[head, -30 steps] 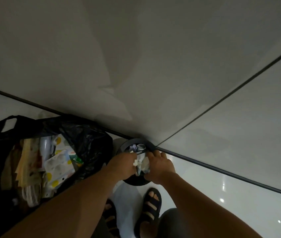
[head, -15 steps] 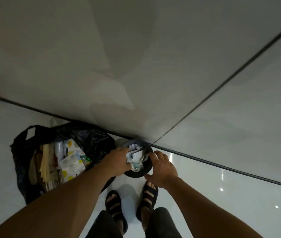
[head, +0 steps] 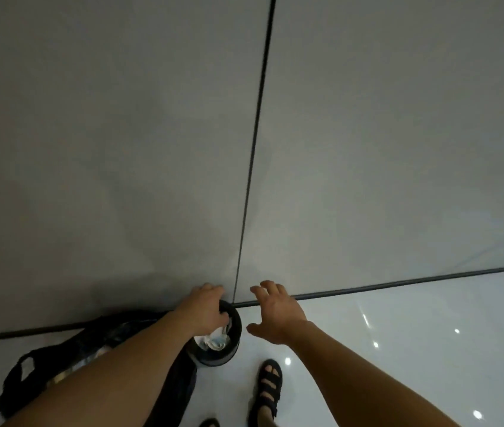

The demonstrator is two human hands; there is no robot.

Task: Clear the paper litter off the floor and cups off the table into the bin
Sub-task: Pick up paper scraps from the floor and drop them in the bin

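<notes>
Pulled back from the bin [head: 234,331], the right hand [head: 275,314] now hovers just right of it, fingers spread and holding nothing. The left hand [head: 203,309] stays over the bin's far-left rim, knuckles up; whether it pinches the crumpled paper [head: 217,341] inside or only rests there, I cannot tell. A black bag [head: 26,377] lies left of the bin, partly hidden by the left forearm, and a sandalled foot [head: 267,388] stands nearer on the glossy floor [head: 414,343].
</notes>
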